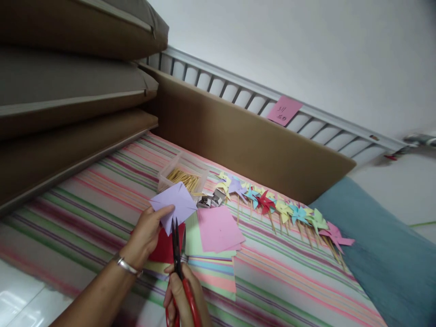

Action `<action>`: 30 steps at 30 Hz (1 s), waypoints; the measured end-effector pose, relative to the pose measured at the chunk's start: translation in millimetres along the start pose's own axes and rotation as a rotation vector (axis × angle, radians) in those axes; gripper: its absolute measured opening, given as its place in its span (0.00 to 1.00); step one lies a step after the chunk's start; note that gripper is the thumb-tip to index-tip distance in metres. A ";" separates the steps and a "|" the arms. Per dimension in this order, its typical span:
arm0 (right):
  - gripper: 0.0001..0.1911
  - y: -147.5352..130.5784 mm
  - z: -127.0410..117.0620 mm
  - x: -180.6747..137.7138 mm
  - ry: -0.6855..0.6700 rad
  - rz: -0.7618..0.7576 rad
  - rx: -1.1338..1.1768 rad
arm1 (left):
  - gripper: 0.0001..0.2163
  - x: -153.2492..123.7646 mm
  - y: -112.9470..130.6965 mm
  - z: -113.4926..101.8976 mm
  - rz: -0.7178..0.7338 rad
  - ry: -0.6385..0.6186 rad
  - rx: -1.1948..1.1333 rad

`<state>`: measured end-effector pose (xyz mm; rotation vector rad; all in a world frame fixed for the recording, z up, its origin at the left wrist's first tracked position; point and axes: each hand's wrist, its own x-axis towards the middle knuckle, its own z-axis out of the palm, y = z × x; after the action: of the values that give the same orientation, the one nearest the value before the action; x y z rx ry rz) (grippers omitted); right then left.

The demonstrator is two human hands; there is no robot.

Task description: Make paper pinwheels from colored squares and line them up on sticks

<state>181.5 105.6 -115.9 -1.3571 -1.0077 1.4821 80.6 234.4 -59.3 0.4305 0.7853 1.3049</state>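
Note:
My left hand [147,229] pinches a purple paper square [177,200], thumb on top. Slits run inward from the square's corners. In my right hand [185,290] are red-handled scissors [176,247], their dark blades pointing up at the paper's lower corner. Below them on the striped cloth lie red paper [163,245], pink sheets [220,229] and a fanned stack of coloured paper [214,272]. Just beyond the purple square stands a clear plastic box [200,170] holding many thin wooden sticks [184,178].
Several paper pinwheels on sticks [267,202] lie in a row to the right. Small packets [211,199] sit by the box. A brown board [238,122] leans against the radiator [235,91], and stacked cushions [78,86] rise at the left.

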 end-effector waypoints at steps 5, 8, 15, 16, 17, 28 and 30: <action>0.32 0.9 -1.8 0.0 0.004 0.014 -0.047 | 0.14 1.1 1.3 -2.3 -0.026 0.003 -0.007; 0.31 -0.3 0.8 -2.6 0.022 -0.011 -0.055 | 0.14 0.4 0.6 -2.0 -0.026 -0.003 -0.019; 0.29 -2.2 1.3 2.6 0.119 -0.007 -0.031 | 0.11 -4.8 -9.1 5.3 -0.063 0.069 -0.087; 0.28 -2.6 0.7 4.0 0.135 0.005 -0.032 | 0.10 -5.2 -10.3 6.3 -0.064 0.085 -0.098; 0.27 -2.9 0.0 5.2 0.153 0.019 -0.033 | 0.10 -5.6 -11.3 7.1 -0.064 0.098 -0.109; 0.25 -4.8 -2.8 10.1 0.227 -0.014 -0.061 | 0.11 -5.5 -14.8 8.0 -0.043 0.109 -0.133; 0.26 -5.7 -2.9 9.7 0.231 -0.028 -0.087 | 0.12 -5.2 -15.0 7.5 -0.040 0.108 -0.131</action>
<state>184.5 116.7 -113.6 -1.5308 -0.9473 1.2397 95.9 227.0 -63.2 0.2399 0.7897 1.3415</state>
